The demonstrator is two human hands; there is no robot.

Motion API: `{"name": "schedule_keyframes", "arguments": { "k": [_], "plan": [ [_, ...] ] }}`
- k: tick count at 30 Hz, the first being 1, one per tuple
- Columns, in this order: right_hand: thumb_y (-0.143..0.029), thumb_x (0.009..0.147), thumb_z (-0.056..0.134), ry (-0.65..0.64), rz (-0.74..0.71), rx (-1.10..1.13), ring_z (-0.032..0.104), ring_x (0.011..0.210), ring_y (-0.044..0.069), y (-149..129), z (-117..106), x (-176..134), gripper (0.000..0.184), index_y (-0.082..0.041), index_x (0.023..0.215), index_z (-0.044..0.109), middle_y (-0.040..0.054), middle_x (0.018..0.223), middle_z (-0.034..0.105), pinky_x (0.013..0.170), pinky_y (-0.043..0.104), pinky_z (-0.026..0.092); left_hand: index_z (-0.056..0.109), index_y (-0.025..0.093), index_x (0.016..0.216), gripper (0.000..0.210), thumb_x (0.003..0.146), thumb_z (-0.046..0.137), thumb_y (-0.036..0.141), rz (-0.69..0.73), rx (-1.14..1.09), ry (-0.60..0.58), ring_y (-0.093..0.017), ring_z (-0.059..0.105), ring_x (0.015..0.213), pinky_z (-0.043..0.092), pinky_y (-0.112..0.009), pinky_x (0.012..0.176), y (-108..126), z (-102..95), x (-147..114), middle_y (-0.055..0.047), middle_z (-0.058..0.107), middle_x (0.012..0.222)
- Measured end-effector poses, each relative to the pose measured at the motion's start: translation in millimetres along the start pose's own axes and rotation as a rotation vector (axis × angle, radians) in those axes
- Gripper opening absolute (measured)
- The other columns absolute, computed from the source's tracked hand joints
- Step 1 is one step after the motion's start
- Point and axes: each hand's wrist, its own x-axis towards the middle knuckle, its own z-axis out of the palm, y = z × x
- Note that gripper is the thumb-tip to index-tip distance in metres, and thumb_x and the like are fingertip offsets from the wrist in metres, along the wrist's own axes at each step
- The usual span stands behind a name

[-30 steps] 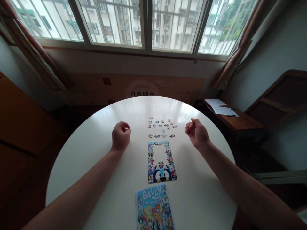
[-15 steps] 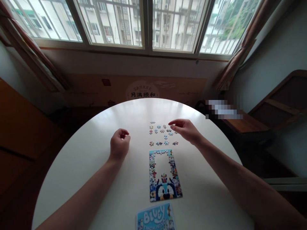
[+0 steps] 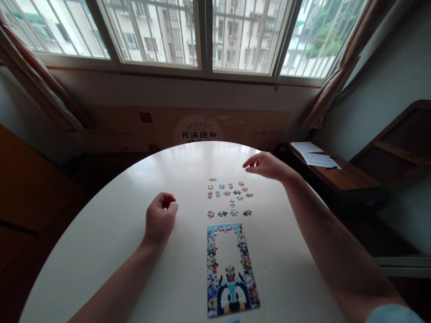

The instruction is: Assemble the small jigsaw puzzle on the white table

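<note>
Tabletop, white, glossy and curved at its edge, beneath a barred window and before a panel printed with Chinese characters. Partly assembled jigsaw puzzle lies near the viewer, framing bare tabletop; loose jigsaw pieces lie just beyond it. Left hand, left of the pieces: fingers curled, contents cannot be told. Right hand, beyond the pieces: thumb and fingertips parted. Wooden side table, right, bears paper sheets.
</note>
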Motion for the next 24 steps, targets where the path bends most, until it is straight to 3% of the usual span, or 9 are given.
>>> {"name": "schedule_keyframes", "arguments": {
  "k": [2, 5, 12, 19, 24],
  "plan": [
    [-0.023, 0.077, 0.071, -0.144, -0.027, -0.076, 0.063, 0.067, 0.015, -1.0, 10.6, -3.2, 0.016, -0.027, 0.087, 0.083, 0.0017, 0.08, 0.075, 0.065, 0.029, 0.046, 0.057, 0.023, 0.073, 0.015, 0.058, 0.057, 0.024, -0.007, -0.006, -0.003, -0.014, 0.047, 0.056, 0.034, -0.026, 0.048, 0.8, 0.1, -0.3, 0.002, 0.056, 0.069],
    [-0.015, 0.072, 0.072, -0.22, -0.025, -0.119, 0.064, 0.065, 0.015, -7.6, 27.5, -5.6, 0.017, -0.027, 0.078, 0.083, 0.0017, 0.079, 0.076, 0.062, 0.029, 0.044, 0.057, 0.023, 0.073, 0.015, 0.058, 0.057, 0.025, -0.009, -0.01, -0.003, -0.014, 0.046, 0.056, 0.033, -0.026, 0.047, 0.9, 0.4, -0.4, 0.002, 0.056, 0.068],
    [-0.019, 0.066, 0.08, -0.263, 0.035, -0.229, 0.059, 0.061, 0.018, -13.2, 46.1, -5.1, 0.006, -0.025, 0.066, 0.08, 0.0033, 0.068, 0.073, 0.059, 0.032, 0.038, 0.056, 0.022, 0.072, 0.015, 0.057, 0.057, 0.023, 0.027, 0.001, 0.002, -0.014, 0.046, 0.055, 0.033, -0.026, 0.046, 1.4, 3.4, -1.0, 0.001, 0.054, 0.068],
    [-0.015, 0.06, 0.084, -0.277, 0.093, -0.202, 0.056, 0.055, 0.015, -2.4, 54.5, -2.5, 0.011, -0.023, 0.062, 0.078, 0.0008, 0.058, 0.066, 0.059, 0.033, 0.037, 0.055, 0.021, 0.07, 0.013, 0.057, 0.055, 0.016, 0.063, -0.044, -0.014, -0.014, 0.044, 0.056, 0.032, -0.025, 0.046, -0.2, 10.6, -1.5, 0.002, 0.051, 0.064],
    [-0.019, 0.059, 0.087, -0.292, 0.071, -0.083, 0.056, 0.051, 0.01, 4.8, 39.1, -1.5, 0.011, -0.022, 0.062, 0.077, -0.0032, 0.053, 0.065, 0.054, 0.028, 0.039, 0.055, 0.02, 0.068, 0.015, 0.058, 0.054, 0.009, 0.105, -0.063, -0.027, -0.012, 0.043, 0.056, 0.033, -0.025, 0.048, -2.9, 13.4, 0.2, 0.003, 0.049, 0.062]
  ]
}}
